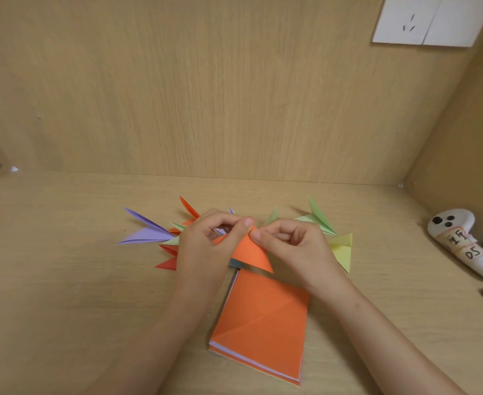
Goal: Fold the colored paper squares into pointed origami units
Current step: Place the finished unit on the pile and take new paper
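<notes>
You hold an orange sheet point(251, 253), already folded to a triangle, lifted just above the tabletop point(63, 280) near its middle. It hangs over the far edge of the stack of paper squares point(263, 317), whose top sheet is also orange and shows crease lines. Your left hand point(206, 246) pinches the triangle's upper corner between thumb and curled fingers. Your right hand point(294, 246) pinches the same corner from the other side, so both hands are clamped on the sheet with their fingertips almost meeting.

This looks like an early fold of a new unit: you seem to be matching the corners before setting the crease. The next move calls for keeping those edges flush while you press the fold flat, either on the stack or between your fingers. Narrower folds would then bring the sheet to a point (paper this thin slips easily, so do not loosen both pinches at once).

Finished units fan out on the far side of your hands, partly hidden by them:
- the purple units point(149, 232) and a red unit point(167, 263) toward the left
- an orange unit point(189, 209) behind your left hand
- a green unit point(320, 220) and a yellow unit point(341, 246) toward the right

Several units are done, and the thick stack suggests many remain. A white controller point(460, 243) lies near the tabletop's right edge, well apart from the paper.
</notes>
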